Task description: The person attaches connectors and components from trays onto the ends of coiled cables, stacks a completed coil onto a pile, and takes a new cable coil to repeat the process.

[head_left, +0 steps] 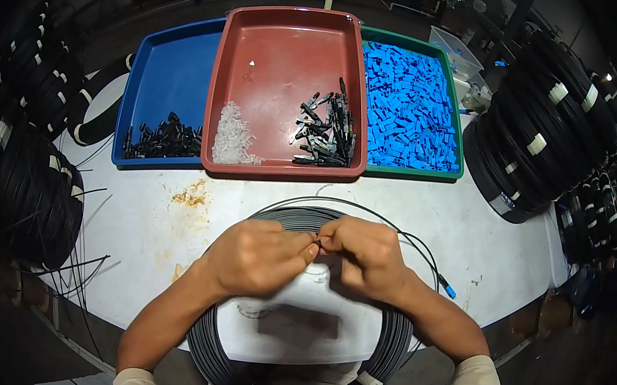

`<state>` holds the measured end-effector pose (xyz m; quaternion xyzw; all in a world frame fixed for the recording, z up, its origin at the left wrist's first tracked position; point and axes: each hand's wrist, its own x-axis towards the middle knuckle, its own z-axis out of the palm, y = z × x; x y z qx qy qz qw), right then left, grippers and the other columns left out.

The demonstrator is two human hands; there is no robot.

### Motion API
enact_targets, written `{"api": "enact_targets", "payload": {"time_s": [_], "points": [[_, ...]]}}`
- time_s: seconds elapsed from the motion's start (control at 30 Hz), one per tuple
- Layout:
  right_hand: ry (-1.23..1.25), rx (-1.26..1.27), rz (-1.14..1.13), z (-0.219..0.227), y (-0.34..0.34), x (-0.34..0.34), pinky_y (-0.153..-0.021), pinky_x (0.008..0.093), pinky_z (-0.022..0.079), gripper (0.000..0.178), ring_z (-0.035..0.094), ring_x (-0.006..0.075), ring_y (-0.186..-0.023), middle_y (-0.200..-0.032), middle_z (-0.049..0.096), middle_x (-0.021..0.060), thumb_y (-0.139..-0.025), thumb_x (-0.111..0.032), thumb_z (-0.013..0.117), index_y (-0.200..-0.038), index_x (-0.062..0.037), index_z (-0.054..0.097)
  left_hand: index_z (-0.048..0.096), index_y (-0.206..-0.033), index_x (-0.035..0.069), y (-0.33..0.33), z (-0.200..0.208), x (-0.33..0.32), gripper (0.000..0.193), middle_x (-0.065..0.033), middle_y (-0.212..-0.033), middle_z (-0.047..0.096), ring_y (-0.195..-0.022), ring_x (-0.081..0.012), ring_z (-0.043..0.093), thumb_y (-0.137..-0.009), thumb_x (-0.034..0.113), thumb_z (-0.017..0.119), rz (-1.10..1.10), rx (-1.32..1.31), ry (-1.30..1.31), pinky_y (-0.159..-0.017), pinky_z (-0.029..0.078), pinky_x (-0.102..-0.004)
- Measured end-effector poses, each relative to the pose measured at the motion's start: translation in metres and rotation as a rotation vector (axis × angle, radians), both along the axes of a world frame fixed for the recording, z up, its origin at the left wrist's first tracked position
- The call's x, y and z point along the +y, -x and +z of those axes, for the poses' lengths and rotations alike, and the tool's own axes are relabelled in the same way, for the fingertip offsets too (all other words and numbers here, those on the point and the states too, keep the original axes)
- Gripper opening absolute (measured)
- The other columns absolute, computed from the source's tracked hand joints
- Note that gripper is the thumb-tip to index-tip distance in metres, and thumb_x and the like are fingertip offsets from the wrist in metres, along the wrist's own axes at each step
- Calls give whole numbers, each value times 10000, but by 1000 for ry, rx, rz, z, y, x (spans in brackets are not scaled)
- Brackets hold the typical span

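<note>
My left hand [262,257] and my right hand [370,255] meet above the far side of a coil of black cable [397,332]. The fingers of both are closed, with thumbs and fingertips pinched close together. Something small and dark shows between the fingertips, but the fingers cover most of it, so I cannot tell its kind. The coil lies at the table's near edge, bound with pale tape at the near side. A loose cable end runs off to the right of my right hand and finishes in a bright blue connector [448,288] on the table.
Beyond the coil stand a blue tray [164,77] with black parts, a red tray [291,52] with clear sleeves and black connectors, and a green tray [455,132] full of blue pieces. Black cable coils are stacked left [22,197] and right [548,133] on the white table [135,243].
</note>
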<state>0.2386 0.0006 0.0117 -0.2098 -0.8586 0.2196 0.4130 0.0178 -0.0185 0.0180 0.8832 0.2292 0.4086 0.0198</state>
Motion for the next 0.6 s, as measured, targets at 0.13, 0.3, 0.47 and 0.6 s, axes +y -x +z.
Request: {"api": "enact_targets", "payload": {"time_s": [0.13, 0.3, 0.47, 0.6], "points": [[227, 20, 2, -2, 2, 0, -662, 376, 556, 174, 668, 325, -772, -876, 661, 163, -694, 114, 610, -845, 34, 575, 732, -864, -10, 6, 1, 1, 104, -119, -877, 740, -663, -202, 713, -764, -33, 746, 20, 174, -252, -549, 556, -280], [-322, -109, -47, 0, 0, 0, -643, 355, 552, 132, 654, 270, -744, -948, 657, 155, -724, 26, 674, -805, 22, 569, 741, -834, -34, 3, 0, -2, 84, -157, -768, 727, -628, -194, 712, -796, 34, 772, 50, -185, 389, -585, 564, -261], [-423, -137, -36, 6, 2, -4, -602, 359, 572, 159, 684, 315, -723, -911, 672, 214, -703, 70, 683, -829, 79, 587, 762, -877, -36, 4, 1, -1, 128, -145, -752, 745, -612, -154, 713, -788, 43, 810, -4, -330, 854, -588, 560, -232], [57, -33, -10, -1, 1, 1, -650, 363, 552, 145, 655, 306, -739, -870, 659, 179, -699, 98, 630, -813, 32, 569, 743, -875, -9, 0, 5, 0, 106, -129, -823, 750, -640, -222, 716, -772, -21, 763, 7, 78, 25, -601, 582, -286]]}}
